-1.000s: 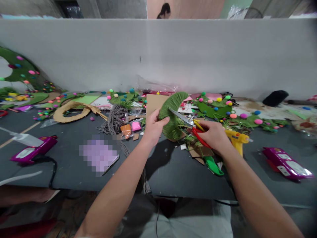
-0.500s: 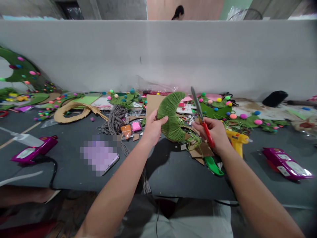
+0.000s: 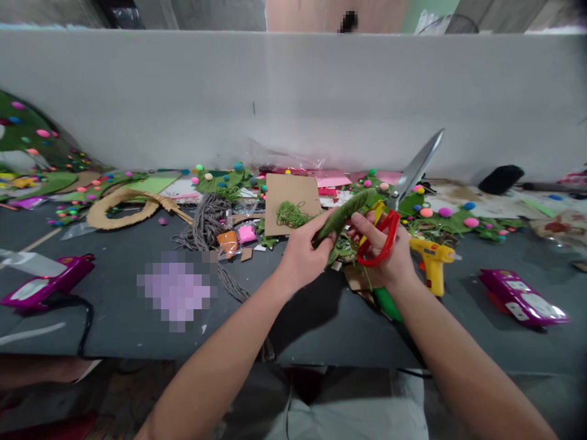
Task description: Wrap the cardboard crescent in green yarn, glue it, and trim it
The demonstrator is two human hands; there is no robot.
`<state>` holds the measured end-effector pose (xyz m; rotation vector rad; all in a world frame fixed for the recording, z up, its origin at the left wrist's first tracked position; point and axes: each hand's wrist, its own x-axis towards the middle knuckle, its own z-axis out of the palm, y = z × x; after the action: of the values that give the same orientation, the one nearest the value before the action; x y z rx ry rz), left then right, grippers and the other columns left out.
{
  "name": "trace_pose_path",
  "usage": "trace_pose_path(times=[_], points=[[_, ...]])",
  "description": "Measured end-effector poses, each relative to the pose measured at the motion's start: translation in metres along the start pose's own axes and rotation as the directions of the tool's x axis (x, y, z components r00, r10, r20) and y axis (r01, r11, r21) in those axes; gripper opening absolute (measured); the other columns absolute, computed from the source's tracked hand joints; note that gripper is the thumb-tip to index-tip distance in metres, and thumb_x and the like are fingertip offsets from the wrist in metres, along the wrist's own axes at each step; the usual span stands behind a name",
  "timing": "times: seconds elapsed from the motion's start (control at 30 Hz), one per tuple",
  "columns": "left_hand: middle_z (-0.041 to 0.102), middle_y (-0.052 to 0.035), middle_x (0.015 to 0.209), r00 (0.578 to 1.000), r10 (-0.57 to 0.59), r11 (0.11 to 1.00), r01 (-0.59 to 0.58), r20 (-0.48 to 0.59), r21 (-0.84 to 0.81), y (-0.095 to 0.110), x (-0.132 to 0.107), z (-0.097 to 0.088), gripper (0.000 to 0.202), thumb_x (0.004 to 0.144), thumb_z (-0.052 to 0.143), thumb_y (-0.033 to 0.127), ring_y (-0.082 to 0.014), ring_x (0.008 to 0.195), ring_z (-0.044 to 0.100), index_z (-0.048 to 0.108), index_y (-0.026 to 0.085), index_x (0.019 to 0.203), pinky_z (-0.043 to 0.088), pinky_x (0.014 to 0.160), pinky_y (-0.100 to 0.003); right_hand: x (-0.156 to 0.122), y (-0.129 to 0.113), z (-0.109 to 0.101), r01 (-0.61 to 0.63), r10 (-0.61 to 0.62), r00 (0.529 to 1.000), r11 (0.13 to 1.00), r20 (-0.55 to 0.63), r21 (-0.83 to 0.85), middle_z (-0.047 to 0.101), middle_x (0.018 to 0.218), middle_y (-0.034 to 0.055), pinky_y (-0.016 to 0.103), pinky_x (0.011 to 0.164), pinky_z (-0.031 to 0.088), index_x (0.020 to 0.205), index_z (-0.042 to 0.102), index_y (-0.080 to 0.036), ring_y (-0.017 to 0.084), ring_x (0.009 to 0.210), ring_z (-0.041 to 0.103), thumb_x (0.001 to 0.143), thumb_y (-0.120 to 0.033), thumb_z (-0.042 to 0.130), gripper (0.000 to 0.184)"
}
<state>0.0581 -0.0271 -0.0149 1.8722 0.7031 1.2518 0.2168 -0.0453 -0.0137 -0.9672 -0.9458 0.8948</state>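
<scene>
My left hand (image 3: 303, 253) is closed on a crescent wrapped in green yarn (image 3: 345, 212), now tilted almost edge-on above the dark table (image 3: 137, 330). My right hand (image 3: 381, 249) holds red-and-yellow-handled scissors (image 3: 398, 201), fingers through the red loop, the closed blades pointing up and to the right. The fingertips of that hand also touch the green crescent. A loose tuft of green yarn (image 3: 290, 214) lies on a brown cardboard sheet (image 3: 290, 193) just behind my left hand.
A yellow glue gun (image 3: 431, 263) lies right of my hands, a purple packet (image 3: 520, 296) farther right. Grey cord (image 3: 208, 223), a tan woven ring (image 3: 123, 208), pompoms and green felt pieces litter the back. A purple glue gun (image 3: 43, 286) lies left. A white partition (image 3: 293, 98) stands behind.
The green crescent tipped from face-on to nearly edge-on. The scissors swung away from it, blades now raised up to the right. My right hand moved in to touch the crescent.
</scene>
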Motion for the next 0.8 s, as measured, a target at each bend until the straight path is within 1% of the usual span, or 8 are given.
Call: trace_pose_path(times=[0.1, 0.23, 0.33, 0.4, 0.47, 0.6, 0.7, 0.8], points=[[0.062, -0.0070, 0.137, 0.995, 0.097, 0.991, -0.097, 0.008, 0.088, 0.000, -0.003, 0.003, 0.052, 0.089, 0.049, 0.008, -0.0217, 0.124, 0.059, 0.054, 0.018, 0.139, 0.046, 0.107, -0.035, -0.001, -0.004, 0.002, 0.031, -0.031, 1.000, 0.998, 0.000, 0.051, 0.060, 0.069, -0.0025, 0.030, 0.065, 0.053, 0.073, 0.051, -0.021, 0.016, 0.067, 0.064, 0.066, -0.032, 0.087, 0.038], [0.062, -0.0094, 0.137, 0.977, 0.212, 0.960, -0.209, 0.005, 0.184, -0.005, -0.004, 0.003, 0.053, 0.088, 0.047, 0.004, -0.0204, 0.126, 0.058, 0.054, 0.017, 0.139, 0.045, 0.109, -0.034, -0.001, -0.006, 0.006, 0.010, -0.013, 1.000, 0.992, 0.023, 0.122, 0.057, 0.066, -0.0037, 0.032, 0.069, 0.054, 0.068, 0.049, -0.021, 0.015, 0.065, 0.062, 0.063, -0.026, 0.087, 0.039], [0.060, -0.0116, 0.138, 0.966, 0.258, 0.938, -0.255, 0.018, 0.235, -0.008, -0.005, 0.004, 0.056, 0.086, 0.045, 0.000, -0.0207, 0.127, 0.057, 0.053, 0.016, 0.140, 0.046, 0.108, -0.035, -0.001, -0.006, 0.007, 0.011, -0.017, 0.999, 0.991, 0.049, 0.132, 0.056, 0.068, -0.0038, 0.030, 0.069, 0.053, 0.068, 0.049, -0.020, 0.014, 0.066, 0.060, 0.063, -0.024, 0.086, 0.037], [0.060, -0.0121, 0.138, 0.964, 0.265, 0.935, -0.262, 0.019, 0.237, -0.008, -0.005, 0.004, 0.056, 0.086, 0.045, 0.001, -0.0215, 0.128, 0.057, 0.053, 0.017, 0.139, 0.046, 0.108, -0.037, -0.001, -0.005, 0.007, 0.029, -0.037, 0.997, 0.993, 0.071, 0.113, 0.057, 0.071, -0.0031, 0.030, 0.071, 0.053, 0.069, 0.050, -0.020, 0.013, 0.068, 0.059, 0.065, -0.023, 0.084, 0.034], [0.061, -0.0110, 0.137, 0.973, 0.232, 0.953, -0.227, -0.002, 0.198, -0.005, -0.006, 0.005, 0.054, 0.087, 0.046, 0.003, -0.0229, 0.128, 0.057, 0.055, 0.018, 0.138, 0.045, 0.109, -0.038, -0.002, -0.004, 0.006, 0.032, -0.039, 0.996, 0.995, 0.080, 0.098, 0.056, 0.074, -0.0025, 0.030, 0.071, 0.053, 0.070, 0.051, -0.020, 0.013, 0.069, 0.059, 0.067, -0.023, 0.083, 0.032], [0.063, -0.0077, 0.136, 0.992, 0.087, 0.994, -0.081, -0.089, 0.067, 0.004, -0.005, 0.002, 0.048, 0.088, 0.051, 0.010, -0.0253, 0.127, 0.057, 0.060, 0.021, 0.134, 0.041, 0.111, -0.036, -0.003, -0.003, 0.004, 0.006, -0.011, 0.999, 0.996, 0.047, 0.093, 0.055, 0.072, -0.0031, 0.031, 0.071, 0.053, 0.074, 0.051, -0.021, 0.014, 0.069, 0.061, 0.066, -0.022, 0.082, 0.033], [0.065, -0.0070, 0.131, 0.987, 0.039, 0.999, -0.035, -0.158, 0.029, 0.009, -0.002, -0.002, 0.044, 0.089, 0.053, 0.014, -0.0255, 0.123, 0.058, 0.061, 0.020, 0.132, 0.041, 0.109, -0.036, -0.001, -0.002, 0.002, 0.019, -0.021, 0.999, 0.997, 0.026, 0.069, 0.057, 0.073, -0.0028, 0.031, 0.071, 0.054, 0.074, 0.050, -0.021, 0.014, 0.069, 0.062, 0.066, -0.023, 0.083, 0.033], [0.068, -0.0068, 0.120, 0.975, -0.007, 1.000, 0.007, -0.223, 0.000, 0.010, 0.001, -0.006, 0.040, 0.088, 0.055, 0.017, -0.0250, 0.112, 0.061, 0.064, 0.019, 0.128, 0.044, 0.104, -0.036, 0.003, -0.001, -0.003, 0.020, -0.020, 1.000, 0.998, -0.012, 0.055, 0.061, 0.078, -0.0006, 0.032, 0.071, 0.055, 0.073, 0.051, -0.021, 0.015, 0.070, 0.064, 0.064, -0.025, 0.085, 0.035]])
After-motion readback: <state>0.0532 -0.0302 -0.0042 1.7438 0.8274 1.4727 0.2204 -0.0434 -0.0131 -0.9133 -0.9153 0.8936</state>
